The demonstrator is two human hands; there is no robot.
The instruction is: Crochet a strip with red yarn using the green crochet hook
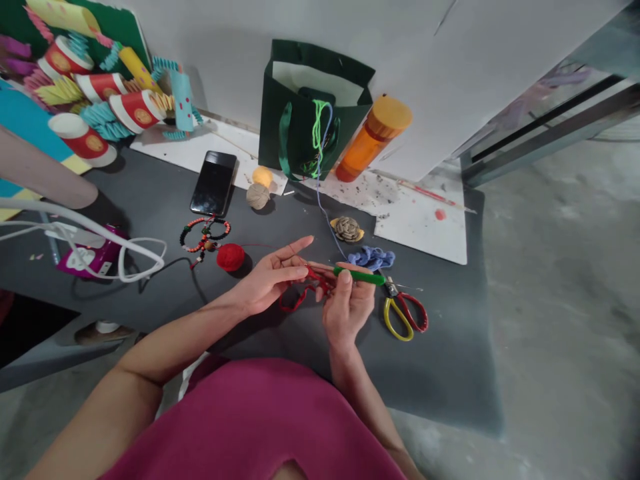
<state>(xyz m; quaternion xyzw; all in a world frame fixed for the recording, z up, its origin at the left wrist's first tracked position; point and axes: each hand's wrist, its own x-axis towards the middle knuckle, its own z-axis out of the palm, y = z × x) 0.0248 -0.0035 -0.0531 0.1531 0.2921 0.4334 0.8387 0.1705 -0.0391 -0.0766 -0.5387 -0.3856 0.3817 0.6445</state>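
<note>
Crocheting is under way: the right hand (349, 303) pinches the green crochet hook (361, 276), and the left hand (273, 279), fingers partly spread, tensions the red yarn piece (306, 292) above the dark table (450, 373). The next stitch likely requires steady yarn tension from the red yarn ball (231, 257).

Even, soft indoor light; wide-angle view bent at the edges.
Short soft shadows are cast under the hands (305, 283); beyond them, glare is seen on the phone (213, 182). Edges are stretched and slightly blurred.
</note>
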